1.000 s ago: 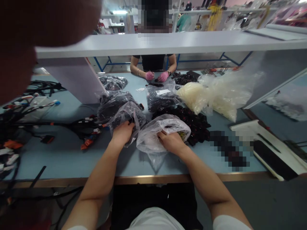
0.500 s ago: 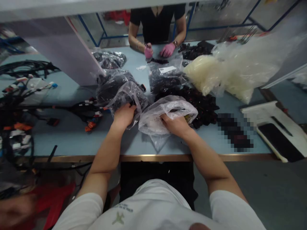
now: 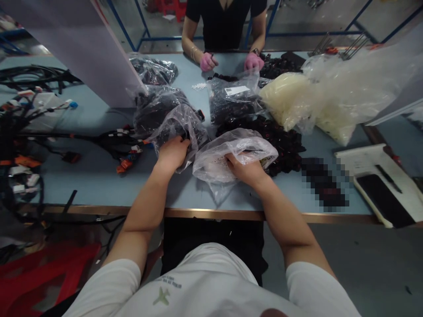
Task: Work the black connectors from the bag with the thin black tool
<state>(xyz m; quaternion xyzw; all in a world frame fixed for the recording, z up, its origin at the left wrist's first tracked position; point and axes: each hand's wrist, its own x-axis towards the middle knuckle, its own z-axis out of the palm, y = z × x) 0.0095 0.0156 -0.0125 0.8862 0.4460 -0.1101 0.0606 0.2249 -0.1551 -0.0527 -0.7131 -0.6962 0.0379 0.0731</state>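
Note:
My left hand reaches into the mouth of a clear plastic bag of black parts, fingers curled inside it; what they grip is hidden. My right hand is tucked into the opening of a clear bag of small white parts, its fingers curled at the bag's rim. Both bags lie on the light blue table just beyond its front edge. A loose heap of black connectors lies right behind the white-parts bag.
More bags of black parts and a big bag of cream parts lie farther back. A wire harness sprawls at left. A phone on a white tray sits at right. Across the table, a person's pink-gloved hands work.
The view has tipped downward, bringing my shirt into view. My hands stay in the two bags; the person opposite has moved the pink-gloved hands apart.

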